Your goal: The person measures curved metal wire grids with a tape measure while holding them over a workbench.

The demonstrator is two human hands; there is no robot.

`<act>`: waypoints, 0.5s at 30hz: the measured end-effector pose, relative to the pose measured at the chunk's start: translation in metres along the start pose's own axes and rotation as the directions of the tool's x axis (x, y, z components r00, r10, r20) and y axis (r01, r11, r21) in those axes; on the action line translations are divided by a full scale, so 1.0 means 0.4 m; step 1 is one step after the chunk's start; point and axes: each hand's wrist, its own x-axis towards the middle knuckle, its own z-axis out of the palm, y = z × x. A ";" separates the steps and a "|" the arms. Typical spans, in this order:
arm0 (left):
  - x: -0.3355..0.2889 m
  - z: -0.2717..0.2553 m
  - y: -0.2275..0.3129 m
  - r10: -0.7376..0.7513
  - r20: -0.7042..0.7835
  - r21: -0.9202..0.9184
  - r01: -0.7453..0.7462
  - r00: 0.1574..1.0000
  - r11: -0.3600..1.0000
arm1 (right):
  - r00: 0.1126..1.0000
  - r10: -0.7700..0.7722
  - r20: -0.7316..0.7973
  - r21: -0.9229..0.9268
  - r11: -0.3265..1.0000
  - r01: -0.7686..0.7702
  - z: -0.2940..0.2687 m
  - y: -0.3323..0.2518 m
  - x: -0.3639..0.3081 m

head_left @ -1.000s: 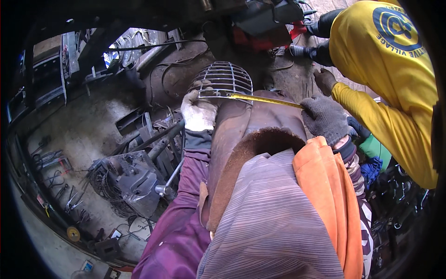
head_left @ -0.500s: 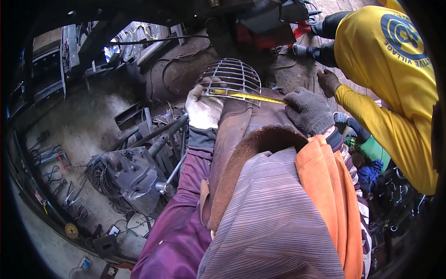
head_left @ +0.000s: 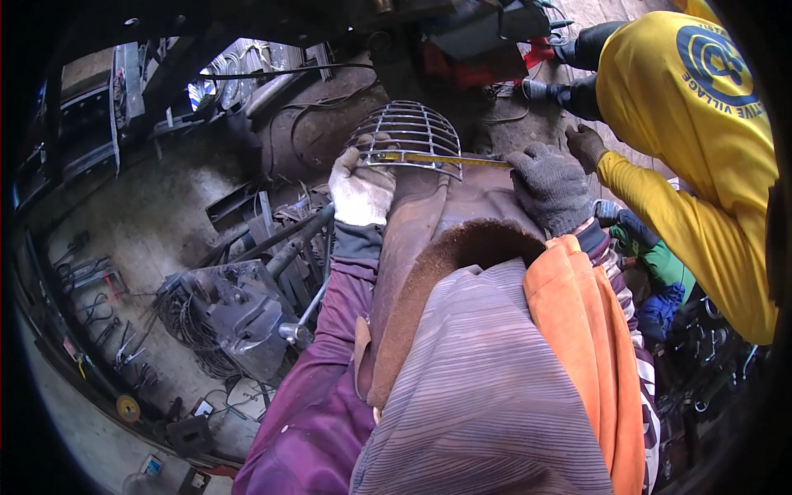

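Observation:
My left hand, in a whitish work glove, grips the rim of a shiny wire-grid dome. A yellow tape measure blade runs across the dome's near edge, its left part beside my left fingers. At the blade's right end is my right hand in a dark grey knit glove, fingers curled round the tape measure; its case is hidden in the fist. Both hands are over the brown leather apron on my lap.
At right a person in a yellow shirt bends close by, a gloved hand near my right hand. A heavy metal block with a handle and coiled wire stand at left. Pliers lie on the floor.
The blade has turned and looks thinner and more level. The dome has tipped and shifted slightly left, and my right hand has risen a little. Both hands keep their hold.

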 end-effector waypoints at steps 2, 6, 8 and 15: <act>0.000 0.007 0.005 0.007 -0.009 0.004 -0.007 1.000 1.000 | 0.999 -0.008 -0.034 -0.031 0.999 0.006 -0.009 -0.010 0.013; -0.013 0.025 0.015 0.009 -0.015 -0.024 -0.009 1.000 1.000 | 0.992 -0.038 -0.118 -0.103 0.994 0.026 -0.023 -0.022 0.019; -0.007 0.019 0.024 -0.013 0.001 -0.018 0.013 1.000 1.000 | 0.989 -0.059 -0.138 -0.174 0.984 0.035 -0.009 -0.012 0.014; -0.015 0.054 0.045 0.043 0.046 0.039 -0.045 0.998 0.998 | 0.998 -0.046 -0.053 -0.175 0.984 0.036 -0.024 -0.030 0.043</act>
